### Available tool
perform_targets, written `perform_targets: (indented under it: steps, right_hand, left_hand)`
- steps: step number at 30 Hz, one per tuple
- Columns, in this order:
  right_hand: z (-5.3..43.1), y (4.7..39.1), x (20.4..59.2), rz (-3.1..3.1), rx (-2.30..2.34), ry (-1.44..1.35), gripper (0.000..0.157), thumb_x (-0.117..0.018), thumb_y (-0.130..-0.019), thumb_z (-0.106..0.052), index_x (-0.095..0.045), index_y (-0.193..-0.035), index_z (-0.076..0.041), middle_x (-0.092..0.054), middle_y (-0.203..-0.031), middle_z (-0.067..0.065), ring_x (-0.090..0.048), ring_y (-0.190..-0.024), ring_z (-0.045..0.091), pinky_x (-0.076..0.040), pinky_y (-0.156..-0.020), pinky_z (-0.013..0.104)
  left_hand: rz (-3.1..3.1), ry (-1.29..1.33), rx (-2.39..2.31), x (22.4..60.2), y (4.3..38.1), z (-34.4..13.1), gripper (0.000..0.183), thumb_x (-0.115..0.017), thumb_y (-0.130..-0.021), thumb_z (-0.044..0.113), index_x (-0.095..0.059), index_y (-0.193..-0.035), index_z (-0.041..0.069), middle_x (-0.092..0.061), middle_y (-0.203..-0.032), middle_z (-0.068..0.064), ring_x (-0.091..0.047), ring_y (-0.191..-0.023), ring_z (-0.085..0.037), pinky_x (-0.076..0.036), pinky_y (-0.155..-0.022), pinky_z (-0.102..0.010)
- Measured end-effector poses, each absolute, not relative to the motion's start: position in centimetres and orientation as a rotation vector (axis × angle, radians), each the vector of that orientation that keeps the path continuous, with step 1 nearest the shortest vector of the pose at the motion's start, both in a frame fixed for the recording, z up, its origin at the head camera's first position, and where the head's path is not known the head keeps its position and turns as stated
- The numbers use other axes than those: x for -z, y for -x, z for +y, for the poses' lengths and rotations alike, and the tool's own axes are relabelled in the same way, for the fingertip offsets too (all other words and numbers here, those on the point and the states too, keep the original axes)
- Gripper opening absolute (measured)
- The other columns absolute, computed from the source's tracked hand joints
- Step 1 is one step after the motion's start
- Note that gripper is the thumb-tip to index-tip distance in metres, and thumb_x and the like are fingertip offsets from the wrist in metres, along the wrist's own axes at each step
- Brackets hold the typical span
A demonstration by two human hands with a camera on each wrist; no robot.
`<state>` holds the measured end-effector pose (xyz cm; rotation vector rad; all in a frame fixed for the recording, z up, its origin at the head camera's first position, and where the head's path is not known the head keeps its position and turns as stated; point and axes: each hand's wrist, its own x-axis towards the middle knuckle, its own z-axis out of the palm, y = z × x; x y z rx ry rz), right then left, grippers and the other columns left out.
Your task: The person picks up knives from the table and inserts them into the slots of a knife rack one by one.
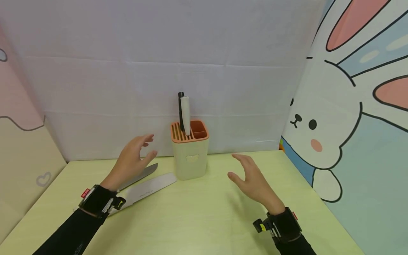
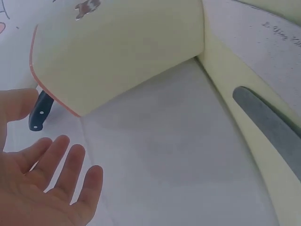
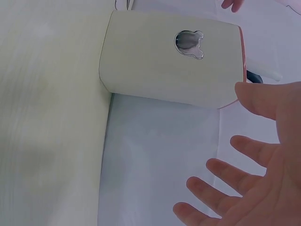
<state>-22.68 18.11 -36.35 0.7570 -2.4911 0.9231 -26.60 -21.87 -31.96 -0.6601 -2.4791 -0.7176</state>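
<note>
A cream knife block [image 1: 190, 163] with an orange slotted top stands upright at the back of the table. Two handles rise from its slots, a black knife handle [image 1: 180, 106] and a white knife handle [image 1: 185, 115]. My left hand [image 1: 132, 159] hovers to the block's left with fingers spread, holding nothing. Below that hand lie a wide-bladed knife [image 1: 151, 187] and a narrower dark blade [image 1: 148, 171], their rear ends hidden by my wrist. To the right of the block, my empty right hand [image 1: 253, 179] is raised with thumb and fingers apart.
The pale yellow table [image 1: 191, 226] meets a white cloth backdrop [image 1: 153, 88] right behind the block. A rabbit-patterned panel [image 1: 360, 159] borders the right side, and a pink and cream panel [image 1: 25, 170] the left. A bear-shaped window [image 3: 189, 44] shows on the block's front.
</note>
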Motion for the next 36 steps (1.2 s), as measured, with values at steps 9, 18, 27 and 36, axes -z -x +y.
perform_targets:
  steps: [9, 18, 27, 36]
  right_hand:
    - [18.0, 22.8, 37.0, -2.536, -0.89, -0.77, 0.06, -0.064, -0.093, -0.032, -0.038, -0.142, -0.009, -0.038, -0.141, 0.009, -0.037, -0.128, 0.024, -0.037, -0.101, 0.051]
    - [18.4, 22.6, 38.0, -2.597, -0.811, -0.736, 0.06, -0.065, -0.093, -0.032, -0.039, -0.143, -0.01, -0.037, -0.143, 0.01, -0.035, -0.129, 0.027, -0.037, -0.102, 0.051]
    - [18.8, 22.6, 39.1, -2.599, -0.703, -0.725, 0.062, -0.067, -0.091, -0.032, -0.04, -0.143, -0.011, -0.037, -0.143, 0.015, -0.037, -0.128, 0.034, -0.038, -0.098, 0.056]
    - [18.8, 22.5, 39.7, -2.607, -0.634, -0.728, 0.063, -0.068, -0.089, -0.032, -0.041, -0.142, -0.012, -0.039, -0.142, 0.017, -0.037, -0.127, 0.034, -0.037, -0.098, 0.057]
  left_hand:
    - [-2.522, 0.621, 0.599, 34.7, 23.7, -24.3, 0.059, -0.066, -0.092, 0.033, -0.041, -0.143, 0.016, -0.05, -0.13, -0.006, -0.046, -0.113, -0.025, -0.043, -0.086, -0.05]
    - [-2.522, 0.642, 0.437, 36.9, 21.8, -25.7, 0.057, -0.07, -0.088, 0.034, -0.049, -0.137, 0.014, -0.051, -0.129, -0.008, -0.047, -0.113, -0.031, -0.041, -0.087, -0.054]
    - [-2.576, 0.626, 0.381, 38.8, 20.3, -26.8, 0.054, -0.07, -0.087, 0.036, -0.051, -0.133, 0.014, -0.052, -0.127, -0.008, -0.048, -0.11, -0.034, -0.043, -0.077, -0.057]
    - [-2.594, 0.623, 0.281, 40.4, 19.9, -27.9, 0.059, -0.074, -0.083, 0.035, -0.053, -0.13, 0.005, -0.052, -0.125, -0.014, -0.049, -0.107, -0.037, -0.044, -0.076, -0.056]
